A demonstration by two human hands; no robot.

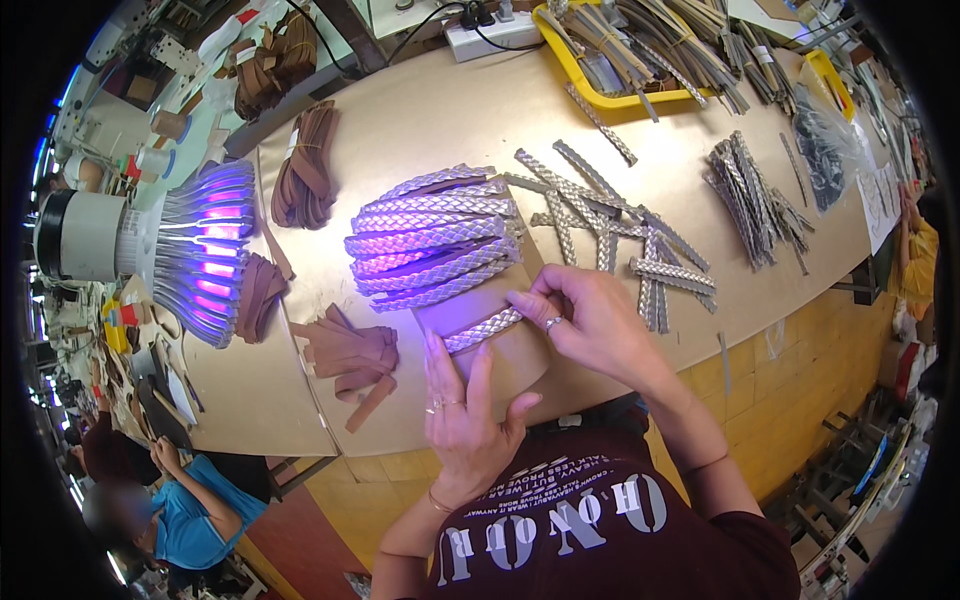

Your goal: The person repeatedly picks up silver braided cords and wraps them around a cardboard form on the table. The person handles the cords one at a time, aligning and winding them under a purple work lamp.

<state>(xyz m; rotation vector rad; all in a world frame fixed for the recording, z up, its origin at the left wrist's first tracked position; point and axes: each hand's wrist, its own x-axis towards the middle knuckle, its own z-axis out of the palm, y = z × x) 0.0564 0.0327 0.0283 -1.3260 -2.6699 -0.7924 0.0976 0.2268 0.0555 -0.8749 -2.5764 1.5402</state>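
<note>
at table's far edge, yellow tray of perhaps braided strips, both hands pressing silver braid

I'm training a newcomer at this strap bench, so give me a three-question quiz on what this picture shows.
1. True or false: the right hand pinches one end of the silver braided strap lying on the tan card.
2. Which light falls on the fanned row of silver braided straps? A) green B) purple C) red
3. What lies just left of the left hand on the beige worktable?

Key:
1. True. The left hand's fingers press the other end.
2. B, from the finned purple lamp.
3. A loose pile of flat brown leather strips.
</note>
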